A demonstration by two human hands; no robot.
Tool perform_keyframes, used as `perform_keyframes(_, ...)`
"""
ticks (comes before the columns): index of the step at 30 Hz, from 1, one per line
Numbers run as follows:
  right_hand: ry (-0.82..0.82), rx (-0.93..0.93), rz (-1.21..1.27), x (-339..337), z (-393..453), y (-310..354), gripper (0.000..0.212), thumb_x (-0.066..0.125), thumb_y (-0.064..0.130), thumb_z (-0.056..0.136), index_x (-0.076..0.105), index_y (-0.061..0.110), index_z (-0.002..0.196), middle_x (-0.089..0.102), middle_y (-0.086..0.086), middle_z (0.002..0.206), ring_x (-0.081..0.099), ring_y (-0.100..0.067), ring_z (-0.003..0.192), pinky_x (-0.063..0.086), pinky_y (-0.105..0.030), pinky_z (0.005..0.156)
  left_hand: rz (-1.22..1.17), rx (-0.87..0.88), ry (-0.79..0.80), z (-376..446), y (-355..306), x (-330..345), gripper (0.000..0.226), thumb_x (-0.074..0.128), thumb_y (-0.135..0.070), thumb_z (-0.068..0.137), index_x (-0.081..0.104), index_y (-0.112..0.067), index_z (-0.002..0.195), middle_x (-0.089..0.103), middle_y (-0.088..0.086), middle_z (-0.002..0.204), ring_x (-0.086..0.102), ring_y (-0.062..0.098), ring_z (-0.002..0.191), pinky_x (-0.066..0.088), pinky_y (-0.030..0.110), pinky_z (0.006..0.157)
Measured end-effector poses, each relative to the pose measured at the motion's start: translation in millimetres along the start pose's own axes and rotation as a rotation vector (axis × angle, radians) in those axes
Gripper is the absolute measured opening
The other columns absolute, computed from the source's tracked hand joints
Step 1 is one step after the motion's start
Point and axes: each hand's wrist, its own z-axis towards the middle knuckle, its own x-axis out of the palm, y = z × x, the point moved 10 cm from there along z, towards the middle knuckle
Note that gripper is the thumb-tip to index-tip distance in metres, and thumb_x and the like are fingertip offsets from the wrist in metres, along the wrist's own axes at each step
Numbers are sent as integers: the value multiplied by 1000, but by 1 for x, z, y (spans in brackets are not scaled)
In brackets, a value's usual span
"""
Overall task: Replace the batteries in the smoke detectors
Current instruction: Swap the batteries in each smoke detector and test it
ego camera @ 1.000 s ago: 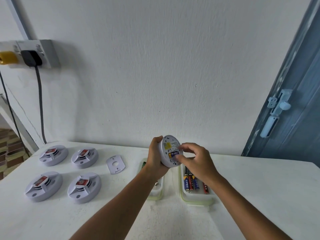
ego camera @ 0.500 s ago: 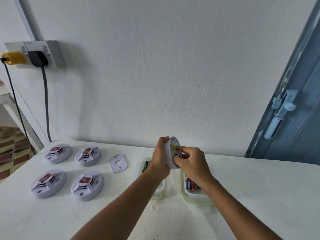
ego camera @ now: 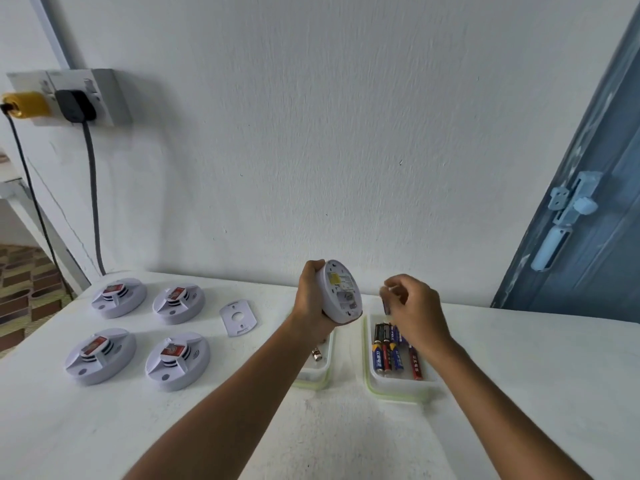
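White table (ego camera: 519,393) against a white wall. Left hand (ego camera: 311,296) grips a smoke detector (ego camera: 341,292), back showing, above the battery tray (ego camera: 398,393). Right hand (ego camera: 412,306), beside it over the tray, pinches a blurred battery (ego camera: 386,304). Four detectors (ego camera: 138,330) sit far left.

Soft, even daylight, wide-angle view

Faint shadows under the right hand (ego camera: 414,308) (motion-blurred); the door (ego camera: 588,216) bows at the frame's edge.
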Motion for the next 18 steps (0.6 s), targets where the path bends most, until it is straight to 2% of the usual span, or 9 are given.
perform_keyframes(3, 242, 226, -356, 18, -3, -42, 8, 63, 15, 89, 67, 12, 95, 69, -9, 91, 61, -20, 73, 46, -25, 66, 5, -20, -19, 2, 2, -9, 35, 41, -44, 90, 57, -13, 96, 54, 11, 89, 52, 26, 84, 42, 46, 87)
perform_keyframes(6, 450, 270, -697, 35, -14, -52, 9, 55, 7, 88, 61, 10, 94, 64, -6, 93, 58, -23, 78, 42, -26, 64, 17, -35, -23, 0, 7, -13, 36, 41, -45, 90, 57, -14, 98, 55, 11, 91, 53, 27, 85, 44, 46, 84)
perform_keyframes(8, 505, 260, -807, 40, -17, -50, 14, 50, 1, 88, 56, 10, 97, 54, -3, 84, 58, -24, 82, 41, -27, 65, 13, -45, -24, -1, 8, -15, 37, 42, -45, 89, 57, -14, 100, 55, 12, 92, 53, 27, 85, 44, 45, 82)
perform_keyframes(11, 535, 273, -849, 45, -18, -51, 21, 51, -1, 88, 56, 7, 106, 57, -7, 93, 62, -24, 94, 41, -27, 67, 1, -51, -27, -4, 8, -19, 35, 43, -45, 89, 57, -14, 98, 54, 11, 91, 52, 27, 84, 44, 44, 83)
perform_keyframes(13, 546, 295, -838, 46, -17, -52, 20, 51, -1, 88, 56, 7, 106, 55, -5, 92, 59, -23, 88, 42, -27, 67, 1, -45, -35, -5, 6, -23, 35, 43, -45, 89, 58, -14, 95, 55, 11, 89, 52, 26, 82, 43, 43, 82)
perform_keyframes(16, 527, 294, -783, 46, -16, -49, 10, 50, 1, 88, 50, 10, 87, 47, 0, 79, 52, -21, 78, 41, -27, 65, -9, -26, -31, -7, -1, -31, 34, 44, -45, 88, 58, -14, 94, 56, 11, 88, 53, 26, 81, 44, 43, 82)
perform_keyframes(18, 452, 238, -710, 47, -11, -39, 8, 51, 4, 87, 54, 8, 80, 54, -2, 78, 56, -22, 76, 43, -28, 63, -25, 11, -27, -8, -9, -39, 33, 45, -44, 88, 59, -14, 93, 56, 11, 89, 54, 27, 82, 44, 45, 83)
